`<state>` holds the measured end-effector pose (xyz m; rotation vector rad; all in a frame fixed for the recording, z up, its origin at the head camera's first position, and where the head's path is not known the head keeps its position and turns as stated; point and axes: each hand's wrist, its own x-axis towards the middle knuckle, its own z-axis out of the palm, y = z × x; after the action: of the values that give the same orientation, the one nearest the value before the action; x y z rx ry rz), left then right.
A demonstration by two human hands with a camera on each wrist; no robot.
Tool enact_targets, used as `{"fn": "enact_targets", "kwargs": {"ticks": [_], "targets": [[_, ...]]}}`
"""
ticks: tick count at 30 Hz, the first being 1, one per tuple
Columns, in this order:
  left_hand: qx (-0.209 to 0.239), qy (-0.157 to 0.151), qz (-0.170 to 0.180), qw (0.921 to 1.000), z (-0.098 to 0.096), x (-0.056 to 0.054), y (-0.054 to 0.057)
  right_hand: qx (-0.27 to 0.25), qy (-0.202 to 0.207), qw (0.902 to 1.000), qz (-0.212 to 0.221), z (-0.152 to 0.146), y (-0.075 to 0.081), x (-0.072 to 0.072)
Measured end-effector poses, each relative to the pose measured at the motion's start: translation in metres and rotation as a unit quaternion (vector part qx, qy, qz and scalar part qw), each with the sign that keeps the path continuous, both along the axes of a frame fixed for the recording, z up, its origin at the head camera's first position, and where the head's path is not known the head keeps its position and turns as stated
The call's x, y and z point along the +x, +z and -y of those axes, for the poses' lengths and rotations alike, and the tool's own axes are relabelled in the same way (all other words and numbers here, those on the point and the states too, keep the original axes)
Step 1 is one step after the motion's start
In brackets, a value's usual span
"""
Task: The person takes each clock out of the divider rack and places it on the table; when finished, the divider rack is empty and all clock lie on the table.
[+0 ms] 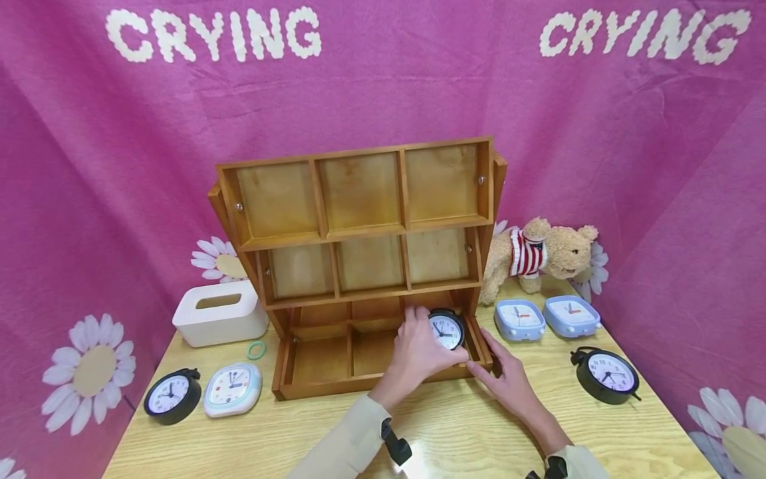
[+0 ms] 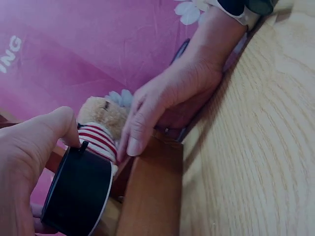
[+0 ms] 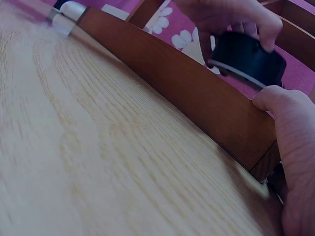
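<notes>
A black round alarm clock [image 1: 447,330] with a white dial is held by my left hand [image 1: 417,349], thumb and fingers at its sides. The clock is tilted face up over the right compartment of the bottom tier of a wooden display rack [image 1: 341,386]. In the left wrist view the clock's black casing [image 2: 78,191] shows close to the rack's front board [image 2: 152,196]. My right hand [image 1: 509,382] grips the rack's front right corner, its thumb over the front board and its fingers along the outer side. In the right wrist view that thumb [image 3: 275,101] lies just below the clock.
At left stand a white tissue box [image 1: 218,316], a green ring [image 1: 256,350], a black alarm clock [image 1: 172,397] and a white-and-blue clock [image 1: 232,390]. At right are two blue clocks [image 1: 519,320], another black alarm clock [image 1: 607,376] and a teddy bear [image 1: 538,256]. Pink cloth [image 1: 383,80] hangs behind.
</notes>
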<state>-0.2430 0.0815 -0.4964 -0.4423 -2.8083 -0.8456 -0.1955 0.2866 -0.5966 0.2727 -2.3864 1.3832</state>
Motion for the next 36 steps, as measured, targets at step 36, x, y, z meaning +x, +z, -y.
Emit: {"fn": "enact_targets", "kwargs": {"ticks": [36], "targets": [[0.145,0.066,0.010,0.9872,0.108,0.044,0.001,0.011,0.001,0.9999,0.010,0.000,0.002,-0.002]]}}
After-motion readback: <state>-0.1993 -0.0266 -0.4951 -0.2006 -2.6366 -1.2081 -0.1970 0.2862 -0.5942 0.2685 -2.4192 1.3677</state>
